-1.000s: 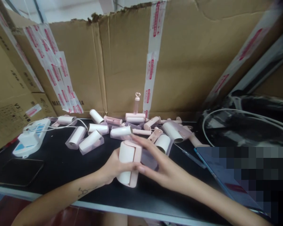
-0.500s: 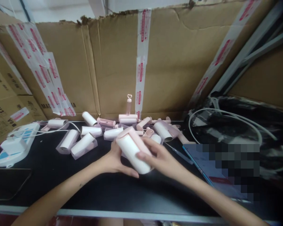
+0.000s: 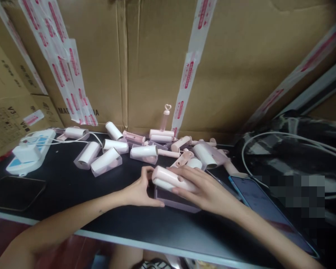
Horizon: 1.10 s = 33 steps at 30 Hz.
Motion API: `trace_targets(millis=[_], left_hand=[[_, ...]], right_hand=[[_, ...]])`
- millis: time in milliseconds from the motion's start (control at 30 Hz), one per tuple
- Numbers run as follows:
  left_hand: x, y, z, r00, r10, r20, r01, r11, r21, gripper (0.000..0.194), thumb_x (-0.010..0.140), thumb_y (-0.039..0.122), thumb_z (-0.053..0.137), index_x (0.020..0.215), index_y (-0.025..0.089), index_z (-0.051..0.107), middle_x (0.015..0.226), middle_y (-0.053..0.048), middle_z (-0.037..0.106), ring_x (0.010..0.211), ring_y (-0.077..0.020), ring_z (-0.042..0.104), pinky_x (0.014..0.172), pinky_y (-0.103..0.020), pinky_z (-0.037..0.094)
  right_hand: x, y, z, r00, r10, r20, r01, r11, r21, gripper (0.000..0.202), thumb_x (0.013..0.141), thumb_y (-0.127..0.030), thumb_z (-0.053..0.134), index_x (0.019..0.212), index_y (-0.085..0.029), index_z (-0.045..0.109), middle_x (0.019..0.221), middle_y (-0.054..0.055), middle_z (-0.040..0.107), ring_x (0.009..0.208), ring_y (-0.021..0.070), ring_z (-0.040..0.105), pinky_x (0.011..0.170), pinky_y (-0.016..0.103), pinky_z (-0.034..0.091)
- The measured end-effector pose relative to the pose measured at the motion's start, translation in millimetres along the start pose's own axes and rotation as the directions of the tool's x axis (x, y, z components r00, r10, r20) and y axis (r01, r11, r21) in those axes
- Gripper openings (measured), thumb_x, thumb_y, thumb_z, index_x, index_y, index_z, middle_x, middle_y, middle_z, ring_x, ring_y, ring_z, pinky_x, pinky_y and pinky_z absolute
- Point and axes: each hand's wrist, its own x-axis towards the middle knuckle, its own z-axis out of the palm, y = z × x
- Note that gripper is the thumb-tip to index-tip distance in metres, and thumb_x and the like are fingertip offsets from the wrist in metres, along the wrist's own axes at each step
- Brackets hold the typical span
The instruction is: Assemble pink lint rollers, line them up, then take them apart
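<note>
A lint roller [image 3: 169, 178] with a pink holder and a white roll lies tilted in my right hand [image 3: 204, 186], whose fingers wrap over its right end. Directly below it is a lilac see-through cover [image 3: 182, 204], close above or on the black table; the gap cannot be judged. My left hand [image 3: 140, 190] curves around the cover's left end, thumb along the near edge and fingers at the far side. The left fingertips are partly hidden. Behind the hands lie several white rolls [image 3: 144, 151] in see-through covers and pink holders [image 3: 182, 143].
A white power strip [image 3: 30, 153] with a plug and cables is at the left, near a dark phone-like slab [image 3: 15, 191]. A blue-edged phone [image 3: 268, 209] lies at the right. A taped cardboard wall [image 3: 151, 67] stands behind, with black plastic [image 3: 294, 145] at right.
The lint roller has turned to lie flatter, with its pink holder facing up, and the cover beneath now shows. The head view has tipped downward and shifted left.
</note>
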Motion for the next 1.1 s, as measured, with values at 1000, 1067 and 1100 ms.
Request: trace_targets(millis=[1000,1067,1100], left_hand=[[-14.7,13.6,-47.1,0.929,-0.166,0.332,0.088,0.967,0.237,0.059,0.058,0.038,0.078,0.101,0.019,0.043,0.103,-0.002,0.051,0.097,-0.0205,0.053,0.085,-0.032,0.044],[-21.4,12.4,-47.3,0.946,-0.131,0.296,0.069,0.975,0.212,0.066,0.061,0.036,0.077,0.115,0.02,0.041,0.11,-0.004,0.051,0.106,-0.0224,0.052,0.093,-0.037,0.042],[-24.0,12.5,-47.0,0.955,-0.103,0.277,0.045,0.977,0.211,0.072,0.063,0.034,0.076,0.123,0.022,0.038,0.114,-0.006,0.05,0.11,-0.0231,0.05,0.097,-0.039,0.04]], right_hand=[[-2.0,-24.2,29.2,0.964,-0.126,0.236,0.141,0.989,-0.048,0.049,0.094,-0.041,0.039,0.137,-0.018,0.041,0.11,0.013,0.056,0.095,0.0243,0.052,0.082,0.04,0.045],[-4.1,-25.9,35.7,0.972,-0.13,0.194,0.154,0.982,-0.113,0.054,0.093,-0.047,0.039,0.138,-0.018,0.041,0.118,0.016,0.053,0.101,0.0273,0.051,0.084,0.043,0.043],[-5.1,-26.9,36.3,0.975,-0.137,0.178,0.161,0.978,-0.132,0.06,0.09,-0.053,0.041,0.139,-0.018,0.039,0.123,0.017,0.051,0.105,0.0289,0.049,0.086,0.045,0.042]])
